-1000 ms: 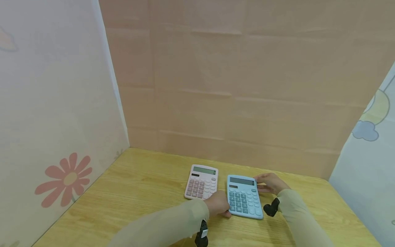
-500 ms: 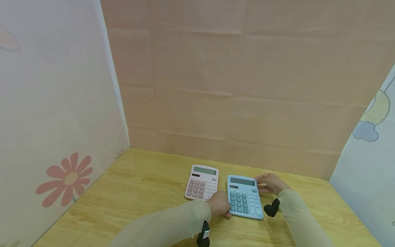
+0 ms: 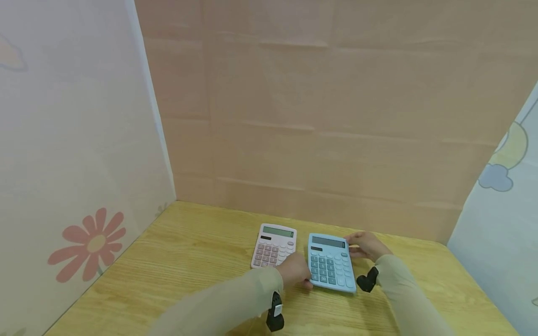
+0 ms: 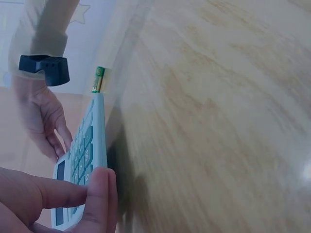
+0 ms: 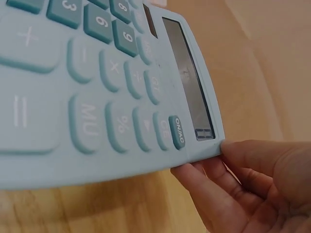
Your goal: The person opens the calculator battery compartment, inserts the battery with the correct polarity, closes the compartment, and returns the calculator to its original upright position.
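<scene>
A light blue calculator (image 3: pixel 331 262) is held between both hands, its keys and display facing up. My left hand (image 3: pixel 293 270) pinches its near left corner; in the left wrist view, thumb and fingers (image 4: pixel 99 199) close on the edge, with a shadow on the table below. At the far right corner, beside the display, my right hand (image 3: pixel 365 245) grips the calculator, the thumb at the end edge and fingers underneath in the right wrist view. A pink calculator (image 3: pixel 275 246) lies to the left, its lower right part hidden behind my left hand.
In the left wrist view a green and gold battery (image 4: pixel 98 80) lies on the table beyond the blue calculator. The wooden table (image 3: pixel 201 247) meets a brown backdrop (image 3: pixel 328 140) behind and a pale flowered panel (image 3: pixel 84 140) on the left.
Over the last half second the blue calculator has shifted slightly up and left in the head view, both hands moving with it. The pink calculator stays where it was.
</scene>
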Demonstrator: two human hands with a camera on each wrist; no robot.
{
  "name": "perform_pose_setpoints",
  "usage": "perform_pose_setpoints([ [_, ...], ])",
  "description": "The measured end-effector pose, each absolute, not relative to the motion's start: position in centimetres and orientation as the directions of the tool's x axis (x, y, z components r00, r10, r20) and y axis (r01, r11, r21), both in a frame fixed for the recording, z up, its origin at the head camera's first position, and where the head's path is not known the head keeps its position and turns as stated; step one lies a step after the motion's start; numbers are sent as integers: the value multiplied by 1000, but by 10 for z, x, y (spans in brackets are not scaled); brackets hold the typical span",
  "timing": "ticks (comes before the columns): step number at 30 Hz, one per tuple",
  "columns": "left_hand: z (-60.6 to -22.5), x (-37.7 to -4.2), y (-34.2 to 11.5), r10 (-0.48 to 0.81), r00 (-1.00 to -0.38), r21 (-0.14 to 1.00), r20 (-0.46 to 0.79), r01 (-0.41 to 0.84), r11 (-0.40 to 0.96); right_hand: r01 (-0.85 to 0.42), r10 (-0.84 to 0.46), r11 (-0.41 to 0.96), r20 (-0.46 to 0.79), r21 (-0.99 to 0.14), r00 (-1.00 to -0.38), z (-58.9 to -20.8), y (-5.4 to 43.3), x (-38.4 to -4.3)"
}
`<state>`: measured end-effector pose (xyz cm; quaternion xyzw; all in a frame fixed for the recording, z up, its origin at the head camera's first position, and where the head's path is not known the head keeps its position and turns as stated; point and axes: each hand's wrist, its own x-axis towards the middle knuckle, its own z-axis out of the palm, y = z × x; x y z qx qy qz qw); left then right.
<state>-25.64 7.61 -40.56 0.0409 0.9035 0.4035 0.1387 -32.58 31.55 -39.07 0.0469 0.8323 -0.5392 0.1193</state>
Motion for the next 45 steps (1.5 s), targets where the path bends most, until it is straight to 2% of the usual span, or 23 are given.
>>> perform_pose_setpoints([
  [10,-388,-264,54,205,-945,865,-254,-127,485,163,-99,368,-213,-915,-972,-370,308,-326],
  [16,-383,-266,45,214,-945,875,-248,-123,469,149,-125,362,-207,-920,-970,-363,303,-325],
  [25,-388,-268,42,209,-935,901,-286,-189,389,173,-118,366,-230,-915,-966,-362,300,-326],
  [31,-391,-269,37,231,-925,913,-303,-212,349,175,-159,367,-247,-914,-956,-361,299,-327],
  [45,-386,-273,30,229,-919,915,-322,-239,326,169,-224,374,-266,-912,-938,-359,300,-330],
])
